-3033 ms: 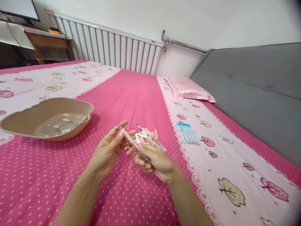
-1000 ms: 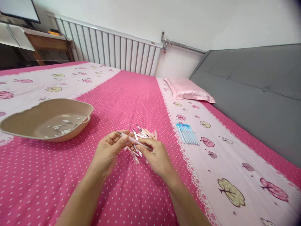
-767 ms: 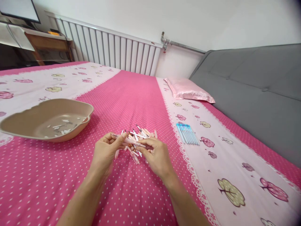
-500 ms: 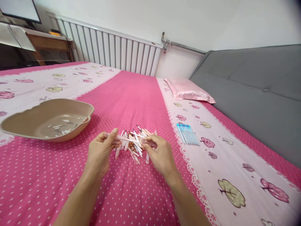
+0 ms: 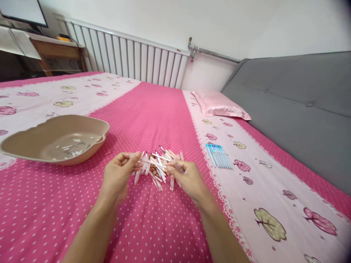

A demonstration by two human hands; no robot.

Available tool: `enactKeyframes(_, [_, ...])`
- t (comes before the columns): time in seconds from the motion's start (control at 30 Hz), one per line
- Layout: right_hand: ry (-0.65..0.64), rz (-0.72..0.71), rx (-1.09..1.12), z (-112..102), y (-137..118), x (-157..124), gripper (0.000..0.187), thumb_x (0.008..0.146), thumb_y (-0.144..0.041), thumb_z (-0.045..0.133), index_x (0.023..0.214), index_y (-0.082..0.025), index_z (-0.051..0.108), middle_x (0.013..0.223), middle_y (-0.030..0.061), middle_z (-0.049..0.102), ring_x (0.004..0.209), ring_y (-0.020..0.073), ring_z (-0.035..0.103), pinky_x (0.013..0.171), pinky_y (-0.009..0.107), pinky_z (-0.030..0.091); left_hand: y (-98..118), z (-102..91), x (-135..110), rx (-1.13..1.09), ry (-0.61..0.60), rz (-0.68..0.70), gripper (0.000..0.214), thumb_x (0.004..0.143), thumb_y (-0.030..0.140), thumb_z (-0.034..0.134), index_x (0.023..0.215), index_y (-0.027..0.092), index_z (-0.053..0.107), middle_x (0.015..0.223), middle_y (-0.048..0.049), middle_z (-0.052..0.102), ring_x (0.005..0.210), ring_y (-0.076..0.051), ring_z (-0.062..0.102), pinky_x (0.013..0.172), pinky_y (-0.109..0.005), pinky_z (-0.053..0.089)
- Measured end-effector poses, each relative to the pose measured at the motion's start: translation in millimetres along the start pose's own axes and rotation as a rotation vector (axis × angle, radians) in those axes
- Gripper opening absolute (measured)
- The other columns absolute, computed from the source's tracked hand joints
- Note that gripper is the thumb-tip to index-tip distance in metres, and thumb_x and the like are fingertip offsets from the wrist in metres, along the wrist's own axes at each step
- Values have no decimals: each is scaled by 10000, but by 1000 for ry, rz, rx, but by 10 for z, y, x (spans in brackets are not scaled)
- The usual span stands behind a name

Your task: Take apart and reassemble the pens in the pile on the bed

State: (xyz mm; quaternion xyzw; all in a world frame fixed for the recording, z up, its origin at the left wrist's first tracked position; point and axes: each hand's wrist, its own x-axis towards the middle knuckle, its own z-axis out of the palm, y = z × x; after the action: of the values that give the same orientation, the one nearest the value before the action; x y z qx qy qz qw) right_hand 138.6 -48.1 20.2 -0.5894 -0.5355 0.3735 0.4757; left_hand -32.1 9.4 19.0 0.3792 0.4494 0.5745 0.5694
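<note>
My left hand (image 5: 122, 171) is closed around a pink pen barrel (image 5: 137, 157). A thin white pen refill (image 5: 156, 164) reaches out of it to the right. My right hand (image 5: 188, 179) pinches the far end of that refill; its fingertips hide the tip. Beneath and behind both hands lies a loose heap of pen parts (image 5: 157, 175): white refills, pinkish clear barrels and dark-tipped pieces, partly covered by my fingers.
On the left stands a beige basin (image 5: 52, 137) with small white pieces inside. A row of light blue pens (image 5: 219, 156) lies to the right on the bedspread (image 5: 153, 226). Further back are a pink pillow (image 5: 219, 104) and a grey headboard (image 5: 296, 91).
My right hand has shifted slightly, its fingers now at the end of the white refill. My left hand keeps the pink barrel, tilted a little differently. Basin and pens are unmoved.
</note>
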Motion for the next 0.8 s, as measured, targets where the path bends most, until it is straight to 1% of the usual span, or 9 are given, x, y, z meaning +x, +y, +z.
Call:
enactKeyframes(0.17, [233, -3, -15, -191, 165, 104, 250, 751, -311, 601, 925, -158, 694, 866, 65, 714, 775, 194, 651, 706, 309, 487, -21, -140, 134, -121, 163, 72, 293, 533, 244, 796, 742, 139, 619, 709, -5, 691, 675, -97, 650, 690, -193, 505])
enactKeyframes(0.23, [344, -27, -34, -217, 288, 172, 247, 745, -298, 594, 933, -173, 695, 894, 60, 718, 812, 196, 659, 750, 318, 497, -48, -155, 147, -75, 182, 92, 306, 533, 234, 799, 787, 147, 652, 768, -15, 707, 737, -103, 656, 731, -196, 498])
enactKeyframes(0.3, [403, -28, -45, -210, 411, 237, 249, 745, -286, 580, 930, -173, 702, 911, 66, 721, 828, 197, 666, 774, 324, 504, -83, -144, 139, 17, 175, 98, 333, 541, 241, 799, 845, 160, 689, 830, -26, 720, 768, -106, 652, 728, -182, 488])
enactKeyframes(0.4, [376, 3, -67, -170, 521, 291, 266, 750, -272, 572, 952, -161, 705, 927, 82, 723, 832, 206, 673, 777, 336, 511, -144, -105, 125, 127, 97, 38, 375, 566, 258, 784, 921, 164, 707, 882, -45, 731, 755, -126, 652, 688, -194, 492])
enactKeyframes(0.5, [253, -12, -129, -133, 513, 286, 284, 761, -248, 566, 1009, -191, 693, 960, 70, 718, 857, 217, 669, 803, 371, 505, -214, -66, 129, 209, -41, 0, 437, 591, 268, 762, 1003, 147, 686, 918, -67, 729, 783, -171, 663, 718, -255, 505])
enactKeyframes(0.57, [169, -39, -146, -122, 476, 267, 334, 757, -221, 574, 1080, -224, 662, 1006, 54, 708, 900, 213, 660, 841, 386, 493, -263, -48, 136, 273, -139, 59, 473, 601, 269, 752, 1052, 151, 668, 1017, -82, 707, 925, -207, 648, 845, -302, 476])
enactKeyframes(0.67, [113, -54, -106, -127, 434, 244, 466, 725, -155, 599, 1186, -224, 589, 1077, 60, 679, 979, 194, 634, 898, 370, 471, -316, -38, 138, 367, -283, 195, 450, 655, 282, 709, 1088, 174, 655, 1202, -93, 623, 1185, -224, 512, 1049, -340, 303])
enactKeyframes(0.73, [131, -48, -54, -144, 427, 240, 504, 723, -133, 592, 1220, -208, 551, 1155, 81, 636, 1041, 192, 604, 919, 364, 460, -327, -43, 134, 428, -356, 253, 424, 708, 293, 659, 1118, 188, 641, 1269, -92, 574, 1261, -220, 433, 1087, -353, 233])
enactKeyframes(0.8, [168, -26, -10, -165, 439, 246, 480, 747, -155, 577, 1223, -197, 536, 1233, 98, 584, 1105, 201, 565, 948, 376, 440, -322, -55, 129, 475, -376, 288, 427, 737, 303, 625, 1152, 202, 622, 1289, -92, 557, 1274, -225, 416, 1087, -371, 233])
